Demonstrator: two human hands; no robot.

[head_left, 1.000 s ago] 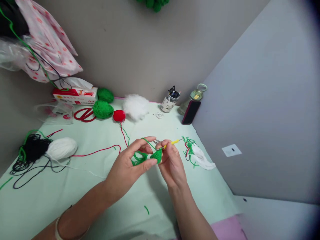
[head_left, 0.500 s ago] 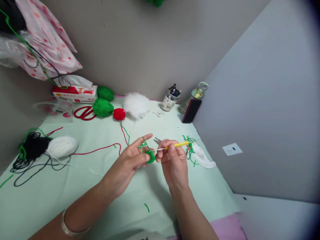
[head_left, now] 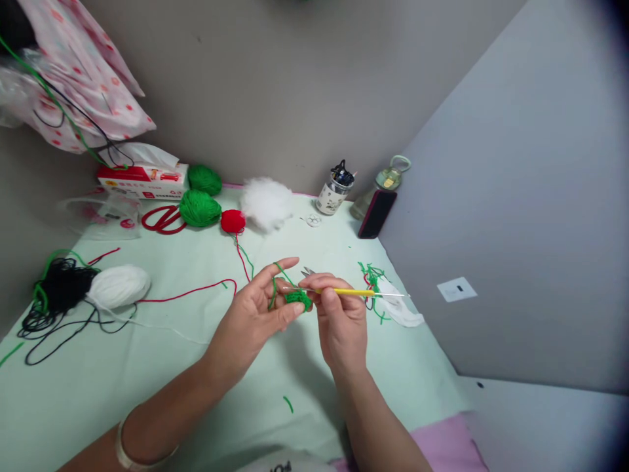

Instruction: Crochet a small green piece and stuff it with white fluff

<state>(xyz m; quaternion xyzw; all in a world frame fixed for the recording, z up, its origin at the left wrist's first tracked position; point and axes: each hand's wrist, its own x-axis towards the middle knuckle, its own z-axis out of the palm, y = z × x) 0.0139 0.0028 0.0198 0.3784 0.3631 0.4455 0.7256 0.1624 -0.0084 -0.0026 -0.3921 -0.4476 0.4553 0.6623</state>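
Note:
My left hand [head_left: 253, 313] pinches a small green crochet piece [head_left: 298, 299] between thumb and fingers. Green yarn [head_left: 284, 273] runs from the piece up over its raised index finger. In my right hand [head_left: 343, 322] is a crochet hook [head_left: 346, 292] with a yellow grip, held like a pencil and lying nearly level. The hook's metal tip reaches left over the top edge of the green piece, close to the yarn. Behind my right fingers, the tips of metal scissors [head_left: 307, 271] show; the rest is hidden.
Green yarn balls [head_left: 200, 208], a red ball [head_left: 232, 221] and white stuffing [head_left: 266, 204] line the back. White yarn [head_left: 120, 286] and tangled black yarn [head_left: 65, 286] lie left. Red-handled scissors [head_left: 162, 219] rest near a tissue box [head_left: 147, 182]. A phone [head_left: 377, 214] leans on a bottle [head_left: 388, 178]; yarn scraps [head_left: 373, 274] lie right.
The hook has moved left, its tip now past the green piece's top edge, and lies more level. The green piece has turned in my left fingers. The view has shifted slightly.

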